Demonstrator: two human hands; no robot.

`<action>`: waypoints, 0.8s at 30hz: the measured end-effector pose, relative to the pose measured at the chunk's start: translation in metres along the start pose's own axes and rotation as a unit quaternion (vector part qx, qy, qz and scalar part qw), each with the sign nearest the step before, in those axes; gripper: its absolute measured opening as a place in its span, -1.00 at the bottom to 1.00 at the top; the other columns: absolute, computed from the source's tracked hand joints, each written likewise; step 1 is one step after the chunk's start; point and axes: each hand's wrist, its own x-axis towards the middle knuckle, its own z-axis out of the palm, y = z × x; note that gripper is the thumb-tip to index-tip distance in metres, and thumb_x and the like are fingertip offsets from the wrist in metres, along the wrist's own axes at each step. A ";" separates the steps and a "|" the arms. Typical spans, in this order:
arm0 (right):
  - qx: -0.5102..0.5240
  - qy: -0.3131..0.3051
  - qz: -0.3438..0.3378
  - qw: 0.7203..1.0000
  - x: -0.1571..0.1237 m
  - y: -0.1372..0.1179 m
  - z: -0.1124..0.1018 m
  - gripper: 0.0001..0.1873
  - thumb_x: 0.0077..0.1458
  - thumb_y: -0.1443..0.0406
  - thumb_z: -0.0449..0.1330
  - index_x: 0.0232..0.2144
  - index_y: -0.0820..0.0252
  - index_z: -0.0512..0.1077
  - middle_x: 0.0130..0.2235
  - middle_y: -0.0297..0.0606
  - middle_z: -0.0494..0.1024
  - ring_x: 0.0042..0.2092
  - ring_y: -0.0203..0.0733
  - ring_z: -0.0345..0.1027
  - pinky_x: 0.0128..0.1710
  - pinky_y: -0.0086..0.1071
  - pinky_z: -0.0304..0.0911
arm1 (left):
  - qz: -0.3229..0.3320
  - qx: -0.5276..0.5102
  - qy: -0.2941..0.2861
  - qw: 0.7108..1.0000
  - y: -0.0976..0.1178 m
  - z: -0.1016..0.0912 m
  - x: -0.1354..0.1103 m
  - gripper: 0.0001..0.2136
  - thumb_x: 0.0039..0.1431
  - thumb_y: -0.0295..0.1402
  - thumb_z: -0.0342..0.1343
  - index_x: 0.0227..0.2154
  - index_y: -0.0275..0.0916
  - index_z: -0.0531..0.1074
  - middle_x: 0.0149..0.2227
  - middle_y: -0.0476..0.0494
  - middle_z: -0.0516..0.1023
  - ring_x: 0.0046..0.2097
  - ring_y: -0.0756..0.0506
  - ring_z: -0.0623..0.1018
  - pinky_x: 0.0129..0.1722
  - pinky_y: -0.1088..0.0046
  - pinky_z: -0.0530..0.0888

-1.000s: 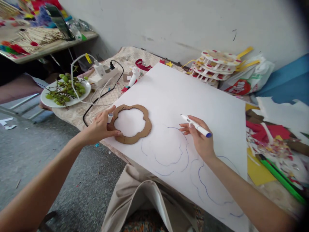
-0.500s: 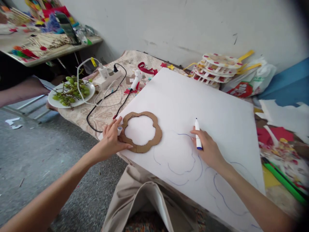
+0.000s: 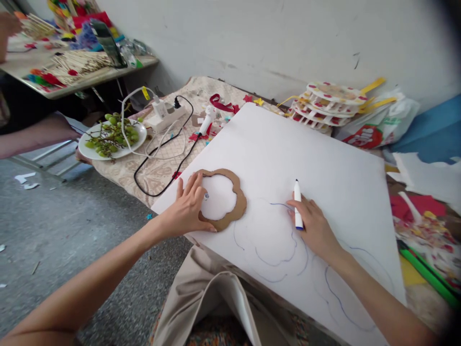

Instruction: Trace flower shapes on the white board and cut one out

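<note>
A flower-shaped cardboard ring (image 3: 239, 198) lies flat on a large white board (image 3: 259, 144). My left hand (image 3: 187, 204) covers its left side, fingertips on the upper rim and thumb on the lower. A small round end, apparently a pen cap (image 3: 206, 196), shows beside these fingers inside the ring. My right hand (image 3: 315, 223) holds a white marker (image 3: 298, 206) over the board, its dark tip pointing away from me and its blue end toward me. Blue curved outlines (image 3: 275, 264) run across the board between and under my hands.
Left of the board are a glue gun (image 3: 208, 120), a power strip (image 3: 165, 117) with looping cords, and a plate (image 3: 86, 153) of grapes. A tiered white model (image 3: 327, 103) and a plastic bag (image 3: 382, 122) stand behind. A green-edged cutter (image 3: 428, 271) lies right.
My left hand has shifted right, farther over the cardboard ring, which stays put on the board. The right hand keeps the marker in nearly the same place. The view has swung slightly left.
</note>
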 end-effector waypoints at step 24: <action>0.083 0.088 0.019 0.992 0.016 -0.022 -0.022 -0.59 0.25 0.32 0.06 0.14 0.03 0.24 0.17 -0.11 0.40 0.17 0.03 0.30 0.11 0.04 0.29 | 0.005 0.041 0.002 0.999 -0.016 -0.002 -0.002 -0.28 -0.25 0.23 0.27 -0.25 -0.24 0.14 0.32 -0.75 -0.12 0.37 -0.49 -0.18 0.28 -0.21 -0.07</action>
